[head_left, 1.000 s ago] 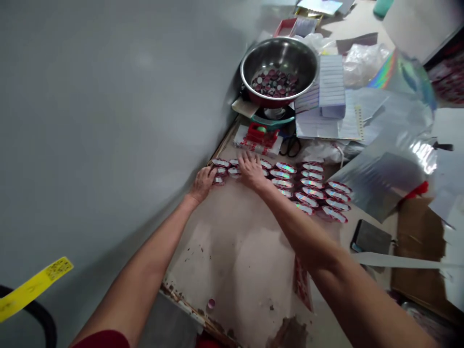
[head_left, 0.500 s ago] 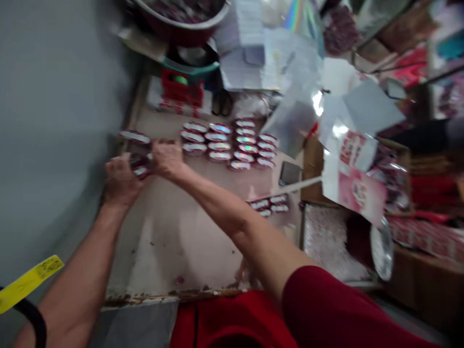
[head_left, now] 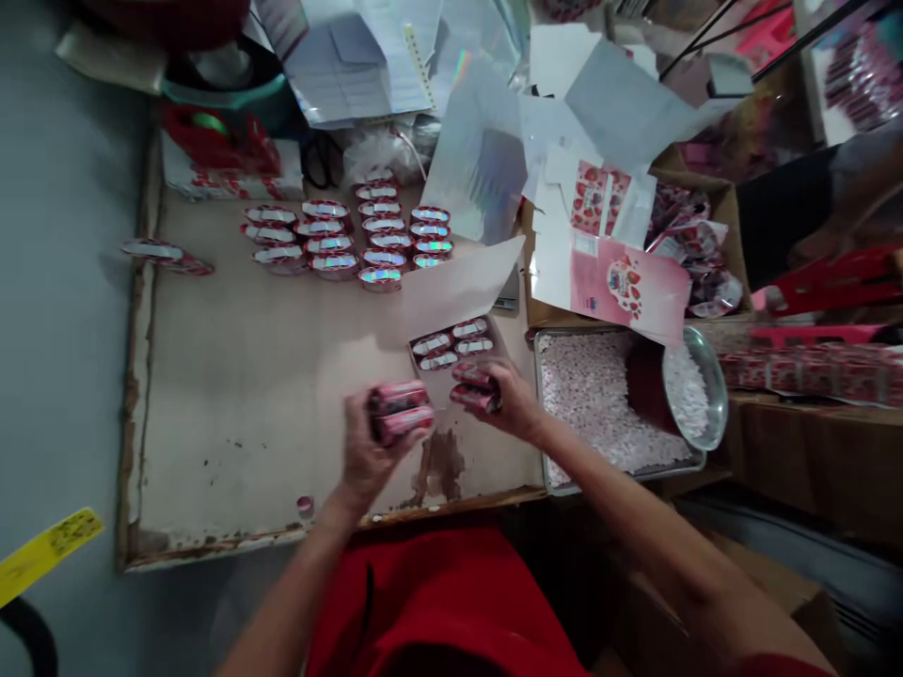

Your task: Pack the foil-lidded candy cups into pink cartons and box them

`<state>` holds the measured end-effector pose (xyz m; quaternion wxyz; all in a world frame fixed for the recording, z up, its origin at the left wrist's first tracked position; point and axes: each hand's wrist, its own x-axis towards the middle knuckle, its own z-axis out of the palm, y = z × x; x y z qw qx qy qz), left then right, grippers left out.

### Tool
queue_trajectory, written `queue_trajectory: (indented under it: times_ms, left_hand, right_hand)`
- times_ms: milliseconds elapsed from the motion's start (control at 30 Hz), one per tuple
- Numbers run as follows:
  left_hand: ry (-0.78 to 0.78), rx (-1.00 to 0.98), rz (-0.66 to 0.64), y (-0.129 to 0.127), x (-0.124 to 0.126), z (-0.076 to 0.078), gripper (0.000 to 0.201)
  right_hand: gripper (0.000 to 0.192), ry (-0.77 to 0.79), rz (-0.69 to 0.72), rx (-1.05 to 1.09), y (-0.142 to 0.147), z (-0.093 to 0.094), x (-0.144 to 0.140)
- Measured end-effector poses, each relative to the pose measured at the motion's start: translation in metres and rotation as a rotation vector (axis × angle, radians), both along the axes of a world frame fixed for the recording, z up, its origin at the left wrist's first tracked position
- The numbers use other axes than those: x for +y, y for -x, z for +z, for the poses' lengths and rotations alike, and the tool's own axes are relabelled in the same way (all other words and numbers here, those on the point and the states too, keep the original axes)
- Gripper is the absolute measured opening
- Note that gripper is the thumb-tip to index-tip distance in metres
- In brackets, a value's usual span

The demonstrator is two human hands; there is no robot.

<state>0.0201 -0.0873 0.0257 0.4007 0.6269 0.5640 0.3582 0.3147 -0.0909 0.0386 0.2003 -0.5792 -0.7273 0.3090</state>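
Observation:
My left hand (head_left: 361,453) is closed around a pair of small pink-and-red pouches (head_left: 401,414), held above the table's front part. In my right hand (head_left: 520,406) are two similar pouches (head_left: 474,387), gripped by their right ends. Right behind that hand stands an open box (head_left: 495,337) with several pouches (head_left: 451,345) in it, white edges up. Its pale lid flap (head_left: 462,290) is raised at the back. Rows of upright pouches (head_left: 324,240) stand farther back on the table. A single pouch (head_left: 166,254) lies by the left edge.
A metal tray (head_left: 585,395) of pale bits, with a tipped-over tub (head_left: 653,390), adjoins the table on the right. Behind it is a carton (head_left: 726,202) of wrapped packets under printed card (head_left: 621,282). A red tape dispenser (head_left: 218,141) and scissors (head_left: 321,160) are at the back left.
Both hands have moved from the table's left edge to the right, near the open box, and now each holds pouches. The camera view has shifted too.

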Motion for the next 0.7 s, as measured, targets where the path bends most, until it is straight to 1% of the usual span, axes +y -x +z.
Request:
queue_trajectory:
  times_ms: [33,67,100,133,200,267,300,367,433,500,600,700]
  left_hand:
    - [-0.108,0.029,-0.067,-0.031,-0.004,-0.007,0.083]
    - [-0.193,0.076,-0.126,-0.057,-0.006,-0.017,0.080]
    - [-0.259,0.135,-0.179,-0.078,-0.007,-0.029,0.076]
    - [-0.299,0.201,-0.222,-0.094,-0.006,-0.040,0.072]
    - [-0.321,0.344,-0.284,-0.112,-0.002,-0.058,0.065]
    - [-0.297,0.491,-0.294,-0.122,0.001,-0.065,0.060]
    - [-0.274,0.559,-0.283,-0.125,0.002,-0.066,0.058]
    - [-0.227,0.666,-0.257,-0.131,0.002,-0.063,0.055]
    - [-0.195,0.719,-0.246,-0.136,0.001,-0.061,0.052]
    - [-0.175,0.740,-0.237,-0.139,-0.002,-0.063,0.052]
    - [-0.158,0.767,-0.196,-0.139,-0.005,-0.067,0.059]
    - [-0.193,0.726,-0.189,-0.130,-0.006,-0.064,0.066]
  right_hand:
    - [0.057,-0.065,0.060,-0.035,-0.023,-0.013,0.004]
    - [0.058,-0.110,0.124,-0.058,-0.040,-0.025,0.008]
    - [0.058,-0.137,0.194,-0.102,-0.053,-0.036,0.012]
    - [0.059,-0.137,0.257,-0.148,-0.062,-0.045,0.016]
    - [0.063,-0.120,0.329,-0.236,-0.069,-0.055,0.022]
    - [0.069,-0.108,0.346,-0.321,-0.067,-0.055,0.025]
    - [0.070,-0.107,0.343,-0.360,-0.064,-0.053,0.026]
    - [0.063,-0.111,0.327,-0.423,-0.058,-0.048,0.027]
    - [0.056,-0.117,0.318,-0.460,-0.052,-0.048,0.027]
    - [0.056,-0.119,0.300,-0.480,-0.045,-0.053,0.025]
    - [0.069,-0.131,0.248,-0.508,-0.041,-0.058,0.016]
    - [0.090,-0.135,0.120,-0.494,-0.054,-0.052,0.006]
